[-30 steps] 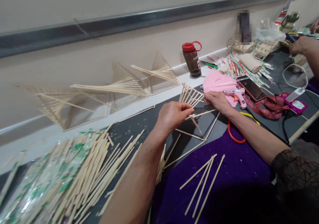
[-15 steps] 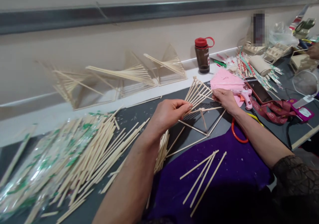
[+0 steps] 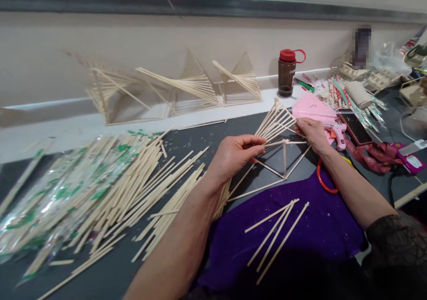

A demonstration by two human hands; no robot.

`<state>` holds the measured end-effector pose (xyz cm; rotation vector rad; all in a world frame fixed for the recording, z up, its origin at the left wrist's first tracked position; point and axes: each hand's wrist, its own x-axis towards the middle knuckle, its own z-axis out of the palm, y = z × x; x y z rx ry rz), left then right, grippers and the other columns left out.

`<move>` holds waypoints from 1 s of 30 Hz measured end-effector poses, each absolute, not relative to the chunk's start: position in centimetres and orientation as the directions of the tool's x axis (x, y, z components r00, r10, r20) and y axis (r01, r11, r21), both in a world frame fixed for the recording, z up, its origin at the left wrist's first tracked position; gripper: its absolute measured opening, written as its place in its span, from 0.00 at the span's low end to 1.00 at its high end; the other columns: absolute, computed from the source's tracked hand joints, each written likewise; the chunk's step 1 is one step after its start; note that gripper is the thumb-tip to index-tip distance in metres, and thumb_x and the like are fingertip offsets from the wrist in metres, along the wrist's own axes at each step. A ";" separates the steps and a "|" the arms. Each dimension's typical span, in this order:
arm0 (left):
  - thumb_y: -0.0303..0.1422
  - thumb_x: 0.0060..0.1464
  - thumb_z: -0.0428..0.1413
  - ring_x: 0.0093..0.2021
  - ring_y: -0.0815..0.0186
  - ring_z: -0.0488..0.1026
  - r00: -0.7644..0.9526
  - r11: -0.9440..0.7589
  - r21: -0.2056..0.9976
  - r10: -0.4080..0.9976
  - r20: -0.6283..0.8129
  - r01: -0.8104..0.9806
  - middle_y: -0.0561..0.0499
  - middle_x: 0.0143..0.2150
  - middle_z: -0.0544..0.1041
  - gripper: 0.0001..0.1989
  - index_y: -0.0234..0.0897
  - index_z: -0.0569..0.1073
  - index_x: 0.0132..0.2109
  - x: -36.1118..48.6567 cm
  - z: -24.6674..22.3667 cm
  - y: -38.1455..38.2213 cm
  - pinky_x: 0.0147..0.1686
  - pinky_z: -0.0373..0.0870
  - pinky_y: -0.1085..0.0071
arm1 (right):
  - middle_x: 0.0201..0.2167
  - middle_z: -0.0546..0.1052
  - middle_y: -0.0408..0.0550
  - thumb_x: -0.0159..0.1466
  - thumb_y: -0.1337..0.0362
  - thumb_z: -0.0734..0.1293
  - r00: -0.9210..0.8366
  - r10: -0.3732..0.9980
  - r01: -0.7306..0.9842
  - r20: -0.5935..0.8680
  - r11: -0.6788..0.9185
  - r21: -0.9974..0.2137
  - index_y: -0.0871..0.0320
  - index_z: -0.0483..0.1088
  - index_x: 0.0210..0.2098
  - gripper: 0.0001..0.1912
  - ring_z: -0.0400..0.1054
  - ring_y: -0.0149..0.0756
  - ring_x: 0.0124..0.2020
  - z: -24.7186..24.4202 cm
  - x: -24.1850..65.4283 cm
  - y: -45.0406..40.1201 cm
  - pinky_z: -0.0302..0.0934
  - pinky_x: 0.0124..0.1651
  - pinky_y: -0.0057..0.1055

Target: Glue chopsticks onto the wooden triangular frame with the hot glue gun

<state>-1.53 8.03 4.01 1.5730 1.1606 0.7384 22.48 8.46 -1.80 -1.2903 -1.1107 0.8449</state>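
A frame of thin wooden sticks [image 3: 271, 130], fanned out toward a peak, stands on the dark table in front of me. My left hand [image 3: 235, 155] pinches its left side between thumb and fingers, near the lower ends of the fanned sticks. On the opposite side, my right hand [image 3: 314, 133] has its fingertips closed on the frame's right edge. Below the fan, a short upright and several base sticks form an open framework. Loose sticks [image 3: 282, 243] lie on a purple cloth [image 3: 230, 246] nearer to me.
Bare sticks [image 3: 133, 195] and plastic-wrapped ones [image 3: 71, 188] cover the left side. Twisted stick models [image 3: 182, 88] stand along the wall, beside a red-capped bottle [image 3: 287, 75]. At right are a pink glue gun [image 3: 339, 133], a phone [image 3: 355, 128], a lanyard [image 3: 373, 155] and red-handled scissors [image 3: 323, 182].
The view has swung slightly left, so everything sits further right. My left thumb and fingers have shifted on the frame's left side; my right hand keeps its hold.
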 end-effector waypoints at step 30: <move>0.30 0.54 0.59 0.37 0.65 0.80 0.122 -0.459 0.775 0.883 0.454 0.434 0.50 0.37 0.83 0.06 0.40 0.81 0.39 1.4 0.4 2.9 0.42 0.76 0.67 | 0.19 0.72 0.41 0.48 0.51 0.75 -0.163 0.985 -0.016 0.049 0.047 -0.999 0.62 0.74 0.23 0.18 0.62 0.25 0.20 -0.7 22.7 14.3 0.57 0.26 0.25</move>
